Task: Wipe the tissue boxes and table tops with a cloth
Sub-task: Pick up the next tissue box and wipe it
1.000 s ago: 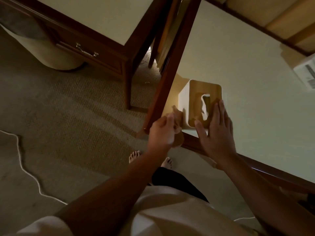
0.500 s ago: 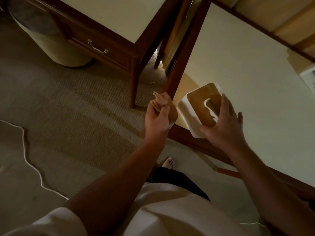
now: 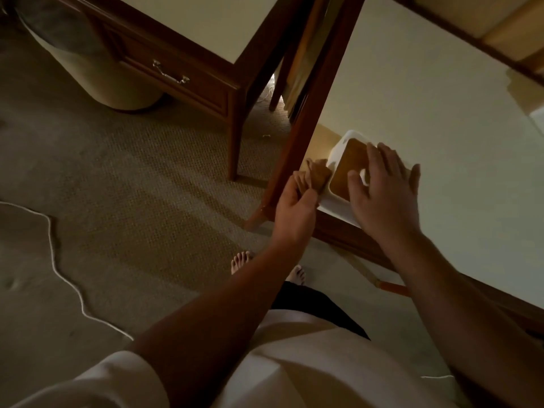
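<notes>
A white tissue box [image 3: 338, 201] with a wooden top stands at the near left corner of the pale table top [image 3: 426, 113]. My right hand [image 3: 382, 192] lies over the box's wooden lid, fingers spread across it and the thumb toward the near rim. My left hand [image 3: 297, 207] grips a folded brown cloth [image 3: 316, 175] and holds it against the box's left side. A bit of tissue shows in the lid's slot between my right fingers.
A second table [image 3: 206, 28] with a drawer [image 3: 173, 78] stands to the left, a round pale bin [image 3: 97, 66] beside it. A white cord [image 3: 56, 254] trails over the carpet. My bare feet [image 3: 265, 266] are below the table's dark wooden edge [image 3: 294, 148].
The box was tilted up off the table half a second ago and now sits lower on the corner. My left hand has brought the cloth from the air down to the box's left side.
</notes>
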A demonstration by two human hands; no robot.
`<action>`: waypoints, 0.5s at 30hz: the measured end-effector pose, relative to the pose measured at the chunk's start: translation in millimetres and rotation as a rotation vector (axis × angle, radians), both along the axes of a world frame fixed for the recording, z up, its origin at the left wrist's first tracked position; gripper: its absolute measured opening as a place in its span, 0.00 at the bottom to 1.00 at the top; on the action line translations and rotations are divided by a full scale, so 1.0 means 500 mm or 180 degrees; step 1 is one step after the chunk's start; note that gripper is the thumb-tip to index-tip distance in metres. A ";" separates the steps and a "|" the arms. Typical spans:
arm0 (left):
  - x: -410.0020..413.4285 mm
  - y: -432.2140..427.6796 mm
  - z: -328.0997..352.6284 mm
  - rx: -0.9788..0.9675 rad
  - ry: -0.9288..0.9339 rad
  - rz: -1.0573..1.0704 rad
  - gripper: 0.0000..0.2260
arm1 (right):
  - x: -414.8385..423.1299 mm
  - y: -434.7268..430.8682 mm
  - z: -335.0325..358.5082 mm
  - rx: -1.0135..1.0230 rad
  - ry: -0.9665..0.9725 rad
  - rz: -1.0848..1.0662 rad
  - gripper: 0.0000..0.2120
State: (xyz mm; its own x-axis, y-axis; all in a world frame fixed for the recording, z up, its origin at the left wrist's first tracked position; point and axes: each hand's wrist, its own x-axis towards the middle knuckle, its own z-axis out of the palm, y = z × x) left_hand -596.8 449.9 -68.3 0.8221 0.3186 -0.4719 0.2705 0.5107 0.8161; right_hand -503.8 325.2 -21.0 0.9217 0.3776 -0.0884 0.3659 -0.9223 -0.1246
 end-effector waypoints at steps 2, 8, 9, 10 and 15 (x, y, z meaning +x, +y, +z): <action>-0.003 -0.011 0.000 0.0011 0.0016 -0.0186 0.16 | 0.000 0.010 -0.024 -0.0209 -0.0247 -0.0017 0.31; 0.037 -0.002 0.042 -0.0174 0.0056 -0.0486 0.08 | 0.000 -0.010 -0.058 -0.0367 -0.0585 0.0273 0.29; 0.063 0.008 0.055 -0.0170 0.0021 -0.0536 0.10 | -0.002 -0.013 -0.063 -0.0312 -0.0534 0.0291 0.29; 0.086 0.020 0.054 -0.0158 -0.0066 -0.0627 0.11 | -0.002 -0.014 -0.066 -0.0232 -0.0486 0.0285 0.29; 0.149 0.006 0.039 -0.0164 0.0168 -0.0890 0.26 | -0.004 -0.009 -0.065 0.0010 -0.0451 0.0197 0.29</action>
